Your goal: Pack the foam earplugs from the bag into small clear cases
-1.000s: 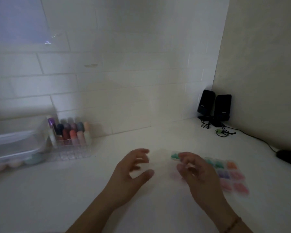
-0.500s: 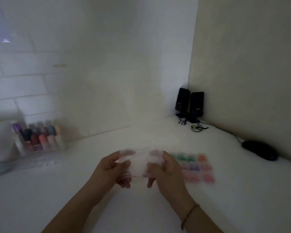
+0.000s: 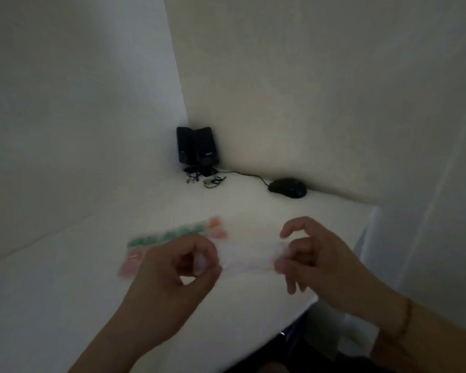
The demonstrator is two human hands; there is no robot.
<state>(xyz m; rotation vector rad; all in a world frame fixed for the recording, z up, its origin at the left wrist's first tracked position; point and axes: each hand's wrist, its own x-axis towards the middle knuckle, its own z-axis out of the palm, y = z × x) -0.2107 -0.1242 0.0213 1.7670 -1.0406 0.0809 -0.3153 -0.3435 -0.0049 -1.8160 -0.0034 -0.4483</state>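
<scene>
The frame is blurred by motion. A clear plastic bag [image 3: 249, 255] stretches between my hands above the white table [image 3: 65, 292]. My left hand [image 3: 182, 269] pinches its left end with curled fingers. My right hand [image 3: 316, 261] pinches its right end, thumb raised above. Behind my left hand lie rows of small clear cases [image 3: 172, 236] holding green, orange and pink foam earplugs, partly hidden by that hand. I cannot make out what is inside the bag.
Two black speakers [image 3: 197, 146] stand in the far corner with tangled cables [image 3: 207, 180] in front. A black mouse [image 3: 288, 187] lies by the right wall. The table's right edge [image 3: 361, 238] runs just beyond my right hand.
My hands took hold of the clear bag and have pulled apart with it between them. The view has swung right, so the storage boxes on the left are out of sight.
</scene>
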